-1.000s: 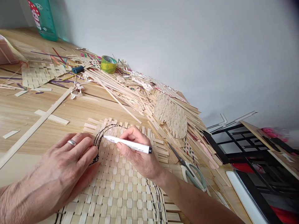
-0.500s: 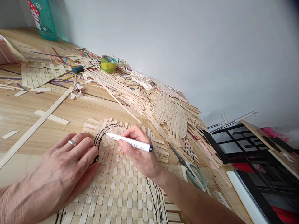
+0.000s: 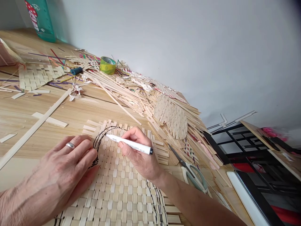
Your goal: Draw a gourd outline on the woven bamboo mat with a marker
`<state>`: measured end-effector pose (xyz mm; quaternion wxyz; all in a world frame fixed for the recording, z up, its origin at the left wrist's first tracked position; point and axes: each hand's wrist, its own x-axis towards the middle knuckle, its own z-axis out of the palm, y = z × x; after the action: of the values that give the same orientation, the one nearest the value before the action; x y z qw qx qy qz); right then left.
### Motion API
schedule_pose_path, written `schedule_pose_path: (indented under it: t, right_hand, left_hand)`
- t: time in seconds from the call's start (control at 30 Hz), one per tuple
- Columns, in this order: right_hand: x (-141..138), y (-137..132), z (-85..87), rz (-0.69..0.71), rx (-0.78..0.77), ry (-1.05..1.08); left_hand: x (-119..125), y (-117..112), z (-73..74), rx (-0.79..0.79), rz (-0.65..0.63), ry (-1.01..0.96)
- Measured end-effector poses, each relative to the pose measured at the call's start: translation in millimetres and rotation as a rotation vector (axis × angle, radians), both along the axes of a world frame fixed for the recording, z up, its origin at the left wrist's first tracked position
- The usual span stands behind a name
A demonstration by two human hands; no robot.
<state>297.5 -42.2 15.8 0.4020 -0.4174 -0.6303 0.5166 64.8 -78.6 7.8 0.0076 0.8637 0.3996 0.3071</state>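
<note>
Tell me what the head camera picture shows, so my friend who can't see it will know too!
A right hand holds a white marker with its tip at a curved black line on a woven mat, and a left hand with a ring rests on the mat. Behind them, pale strips lie in a heap on a wooden table, near scissors and a roll of tape.

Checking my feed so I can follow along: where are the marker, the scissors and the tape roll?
White marker (image 3: pixel 138 146): head view, on the barrel, just behind the fingers.
Scissors (image 3: pixel 182 162): head view, on the metal near the pivot.
Green-and-yellow tape roll (image 3: pixel 107 65): head view, on its outer face.
</note>
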Motion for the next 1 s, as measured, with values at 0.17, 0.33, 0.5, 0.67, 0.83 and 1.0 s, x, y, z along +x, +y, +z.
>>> schedule_pose_path:
  t: [0.17, 0.33, 0.5, 0.67, 0.83, 1.0]
  right_hand:
    - [-1.1, 0.6, -0.7, 0.022, 0.04, 0.014]
    - [-2.0, 1.1, -2.6, -0.032, 0.048, 0.033]
    - [-1.0, 1.5, -5.4, -0.076, 0.057, 0.035]
    - [-0.3, 2.0, -7.4, -0.102, 0.064, 0.04]
    - [1.5, 1.3, -7.8, -0.109, 0.02, 0.072]
    - [1.4, 1.2, -7.0, -0.147, 0.019, 0.078]
  left_hand:
    - [-3.6, 2.8, 1.7, 0.032, -0.05, 0.039]
    - [-1.8, 0.7, 0.5, 0.023, -0.015, 0.021]
    - [0.0, -1.9, -2.6, 0.016, 0.013, -0.005]
    - [0.6, -0.5, -4.4, 0.012, 0.014, -0.012]
    - [1.4, 0.7, -4.0, 0.01, 0.008, -0.018]
    - [-0.3, -0.6, -4.2, 0.022, 0.016, -0.003]
